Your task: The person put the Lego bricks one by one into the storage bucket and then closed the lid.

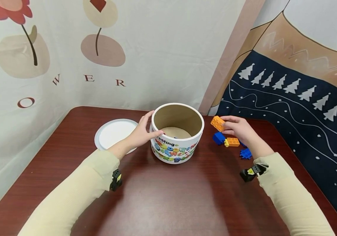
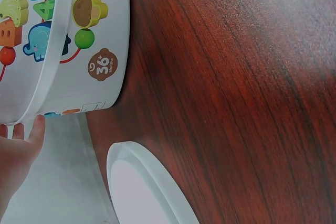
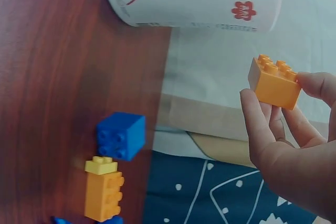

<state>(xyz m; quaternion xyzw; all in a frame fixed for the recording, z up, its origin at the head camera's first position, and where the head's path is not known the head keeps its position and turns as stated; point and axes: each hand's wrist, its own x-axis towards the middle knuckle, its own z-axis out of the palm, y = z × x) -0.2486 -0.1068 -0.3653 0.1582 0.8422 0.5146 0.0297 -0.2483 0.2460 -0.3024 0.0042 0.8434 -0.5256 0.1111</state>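
A round white tub (image 1: 176, 147) with colourful print stands open on the wooden table (image 1: 162, 200); its inside looks empty. My left hand (image 1: 143, 132) holds the tub's left side, thumb on the front wall, and the tub wall (image 2: 63, 45) fills the left wrist view. My right hand (image 1: 239, 128) pinches an orange brick (image 1: 217, 123) in the air just right of the tub, brick (image 3: 274, 82) between thumb and fingers. On the table below lie a blue brick (image 1: 218, 138), an orange-and-yellow brick (image 1: 232, 142) and a blue piece (image 1: 245, 153).
The tub's white round lid (image 1: 113, 133) lies flat on the table left of the tub, behind my left hand. Patterned cloth hangs behind the table and at the right. The near half of the table shows only bare wood.
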